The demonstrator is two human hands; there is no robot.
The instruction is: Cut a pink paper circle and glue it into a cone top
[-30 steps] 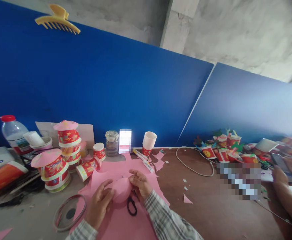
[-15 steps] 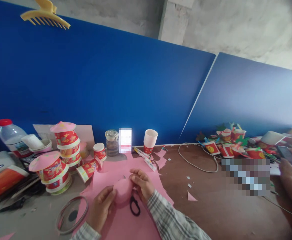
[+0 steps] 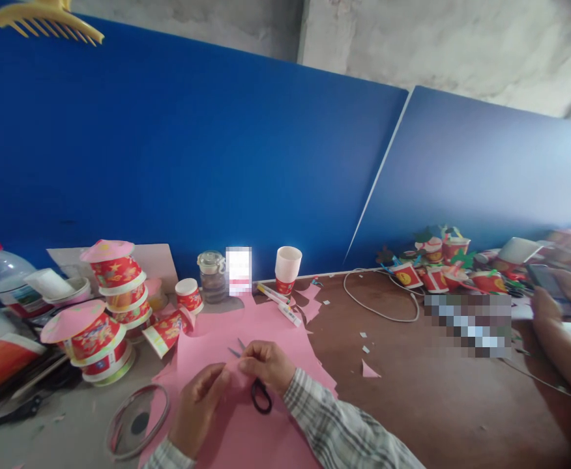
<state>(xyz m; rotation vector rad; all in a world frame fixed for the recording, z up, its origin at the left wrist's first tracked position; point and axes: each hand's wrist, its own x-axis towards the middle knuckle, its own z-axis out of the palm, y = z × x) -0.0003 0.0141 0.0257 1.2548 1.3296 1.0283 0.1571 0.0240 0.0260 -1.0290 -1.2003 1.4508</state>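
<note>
Between my two hands is a small piece of pink paper, pinched from both sides and partly covered by fingers. My left hand grips its left edge; my right hand grips its right edge. Black-handled scissors lie on the large pink paper sheet, under my right hand, with the blade tips showing beyond the fingers. A glue stick or marker with a white body rests on the sheet's far part. Behind it stand stacked white and red paper cups.
Towers of red cups with pink paper roofs stand at left, near a coiled cable. A lidded glass jar is by the blue partition. At right, decorated cups lie piled, and another person's hands hold a phone.
My hands have come closer together, and the pink piece, a rounded shape before, now shows much less between the fingers. More of the scissor blades shows. The view has shifted slightly right.
</note>
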